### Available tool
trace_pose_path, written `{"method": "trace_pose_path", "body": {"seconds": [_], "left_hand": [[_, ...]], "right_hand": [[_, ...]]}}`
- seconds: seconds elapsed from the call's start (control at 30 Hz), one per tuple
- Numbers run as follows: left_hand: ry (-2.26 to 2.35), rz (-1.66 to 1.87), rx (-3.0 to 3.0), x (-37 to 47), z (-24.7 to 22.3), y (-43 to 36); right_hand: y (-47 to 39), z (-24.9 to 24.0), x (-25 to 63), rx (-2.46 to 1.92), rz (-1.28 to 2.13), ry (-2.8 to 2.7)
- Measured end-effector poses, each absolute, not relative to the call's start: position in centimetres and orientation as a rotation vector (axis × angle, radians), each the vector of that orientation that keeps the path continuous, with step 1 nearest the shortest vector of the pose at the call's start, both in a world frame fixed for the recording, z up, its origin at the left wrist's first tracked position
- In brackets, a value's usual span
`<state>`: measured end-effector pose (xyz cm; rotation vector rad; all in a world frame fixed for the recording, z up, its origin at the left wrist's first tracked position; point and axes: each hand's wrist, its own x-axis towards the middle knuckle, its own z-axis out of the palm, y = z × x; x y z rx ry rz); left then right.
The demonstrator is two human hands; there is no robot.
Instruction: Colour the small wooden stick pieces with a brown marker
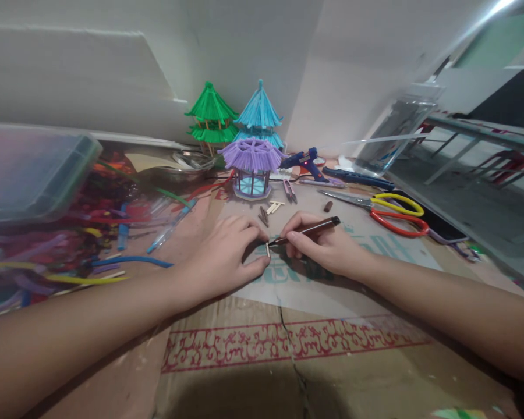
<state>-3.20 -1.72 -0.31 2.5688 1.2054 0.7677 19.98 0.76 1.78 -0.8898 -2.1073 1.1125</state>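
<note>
Between the fingertips of my left hand (pixel 233 250) is a short pale wooden stick (pixel 268 249), pinched at its two ends. My right hand (pixel 318 244) grips a dark brown marker pen (pixel 310 230), its tip touching the stick near the top. The pen's brown cap (pixel 328 206) lies apart on the table. Just beyond my hands are a few short pale sticks (pixel 275 206) and several brown-coloured sticks (pixel 264 216). Behind them stands a small purple-roofed pavilion model (pixel 253 169) with brown posts.
Green (pixel 210 116) and blue (pixel 259 113) pavilion models stand at the back. A glue gun (pixel 308 164), thread snips (pixel 290 191), scissors (pixel 375 209) and a phone (pixel 441 224) lie to the right. Pipe cleaners (pixel 39 267) and a plastic box (pixel 35 174) crowd the left.
</note>
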Motion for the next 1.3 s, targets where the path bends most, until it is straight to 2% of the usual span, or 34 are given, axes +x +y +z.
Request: {"method": "trace_pose_path", "body": {"seconds": [0.4,1.3], "left_hand": [[1.227,0.752,2.565,-3.18,-0.20,-1.76],[1.155,0.908,2.542,-3.54,-0.28,-1.78]], "right_hand": [[0.54,1.95,20.27,-0.852,1.217,-2.132],[0.68,1.82,20.17,-0.857,1.135,-2.144]]}}
